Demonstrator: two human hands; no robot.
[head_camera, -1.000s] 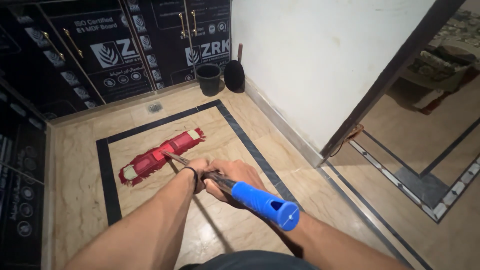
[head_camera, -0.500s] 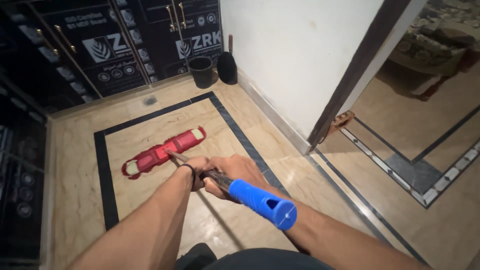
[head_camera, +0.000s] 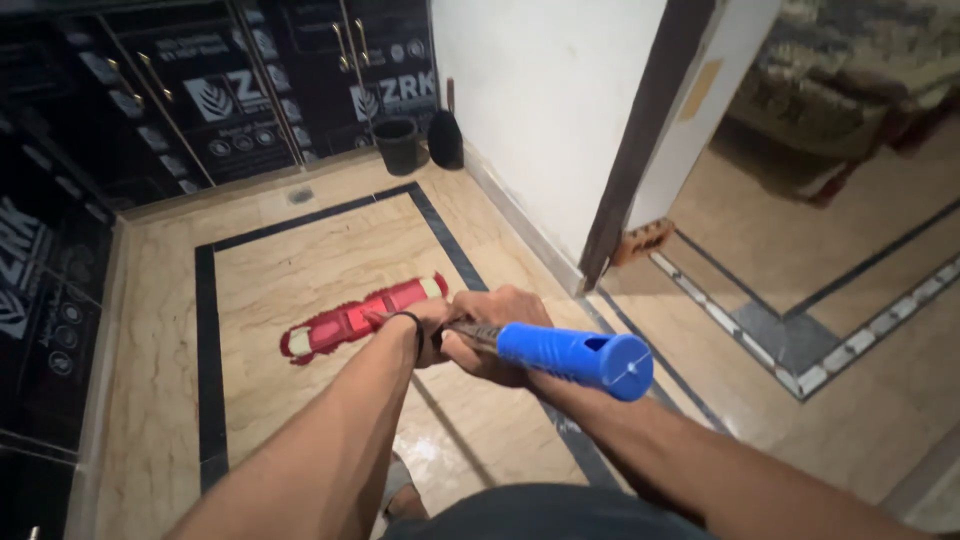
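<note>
Both hands grip the shaft of a floor mop. My left hand (head_camera: 428, 322), with a dark band at the wrist, holds the shaft lower down. Just behind it, my right hand (head_camera: 492, 330) clasps the shaft ahead of the blue plastic grip (head_camera: 572, 357) that ends the handle. The flat red mop head (head_camera: 362, 316) lies on the beige marble floor (head_camera: 300, 260), inside a dark inlaid rectangle (head_camera: 208, 330). Part of the shaft is hidden by my hands.
Black cabinets (head_camera: 200, 90) with brass handles line the far and left sides. A black bucket (head_camera: 399, 144) and a dark brush (head_camera: 445, 137) stand in the far corner by the white wall (head_camera: 540, 100). A dark door frame (head_camera: 640, 140) opens right onto another patterned floor; a floor drain (head_camera: 300, 196) sits near the cabinets.
The mop head has slid toward me and slightly right. My hands and the blue grip have shifted right, and the view has turned toward the doorway.
</note>
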